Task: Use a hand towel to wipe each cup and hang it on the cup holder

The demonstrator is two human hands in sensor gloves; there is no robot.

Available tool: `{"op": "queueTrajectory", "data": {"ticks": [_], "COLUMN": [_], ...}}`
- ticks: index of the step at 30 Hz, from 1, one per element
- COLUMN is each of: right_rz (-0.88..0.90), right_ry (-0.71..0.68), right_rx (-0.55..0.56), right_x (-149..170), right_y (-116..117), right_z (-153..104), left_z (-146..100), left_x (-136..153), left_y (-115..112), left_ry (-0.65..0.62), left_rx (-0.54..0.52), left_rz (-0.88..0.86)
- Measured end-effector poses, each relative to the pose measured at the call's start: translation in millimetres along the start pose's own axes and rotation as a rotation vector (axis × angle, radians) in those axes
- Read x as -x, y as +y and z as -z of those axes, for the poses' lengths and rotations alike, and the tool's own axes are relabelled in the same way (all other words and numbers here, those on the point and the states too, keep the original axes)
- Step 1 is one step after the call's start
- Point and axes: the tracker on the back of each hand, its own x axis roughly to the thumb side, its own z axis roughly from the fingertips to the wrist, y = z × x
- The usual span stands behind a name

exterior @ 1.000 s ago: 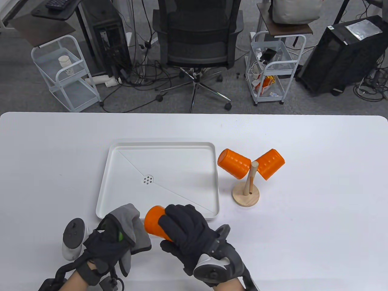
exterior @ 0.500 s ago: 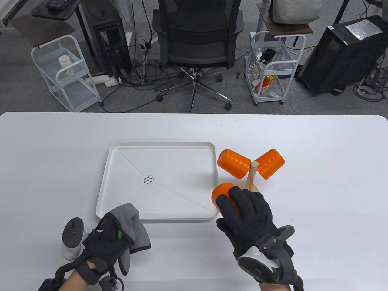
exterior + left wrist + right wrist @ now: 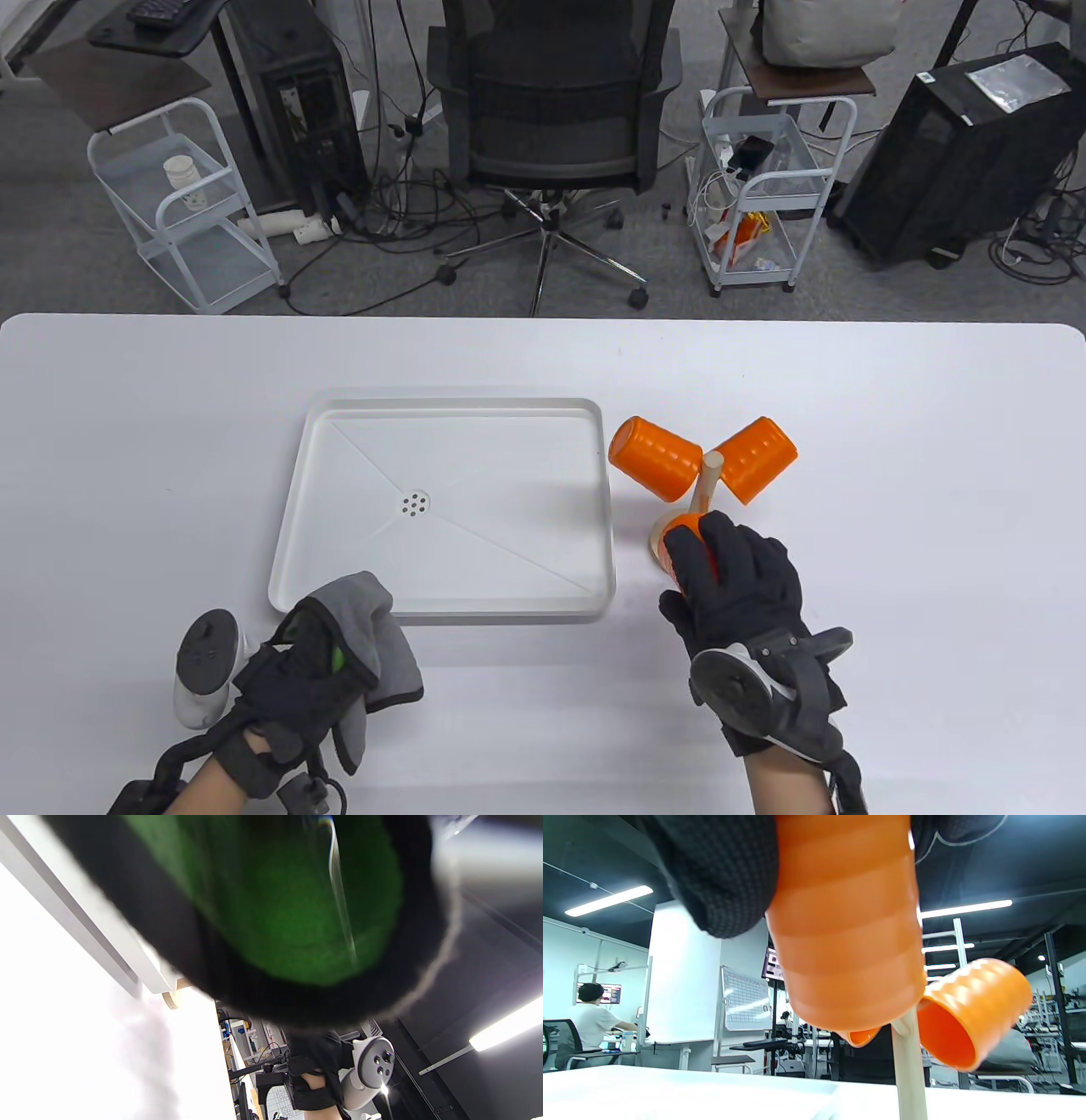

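Observation:
My right hand grips an orange ribbed cup just in front of the wooden cup holder, over its round base. In the right wrist view that cup hangs close beside the holder's post. Two more orange cups hang on the holder's pegs, one to the left and one to the right. My left hand holds the grey hand towel near the table's front left. The left wrist view is mostly blocked by the dark glove.
A white drain tray lies in the middle of the table, left of the holder. Beyond the far table edge are an office chair, wire carts and computer towers. A person sits at a desk in the right wrist view's far left.
My right hand carried the orange cup from beside the towel rightward and away from me to the cup holder. The left hand with the towel stayed put.

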Motion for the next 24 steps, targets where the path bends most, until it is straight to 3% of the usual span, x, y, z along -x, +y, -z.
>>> {"op": "queueTrajectory", "data": {"ticks": [12,24], "right_rz": [-0.070,-0.116], "right_ry": [0.061,0.072], "right_rx": [-0.045,-0.088], "right_x": [7.4,6.4], "right_y": [32.4,42.2], "right_z": [10.6,12.6], "left_z": [0.9,1.1], "left_x": [0.4,0.6], "left_y": [-0.3,-0.3], "left_ry": [0.000,-0.002], "left_rx": [0.007,0.008], "left_rz": [-0.006,-0.008]}}
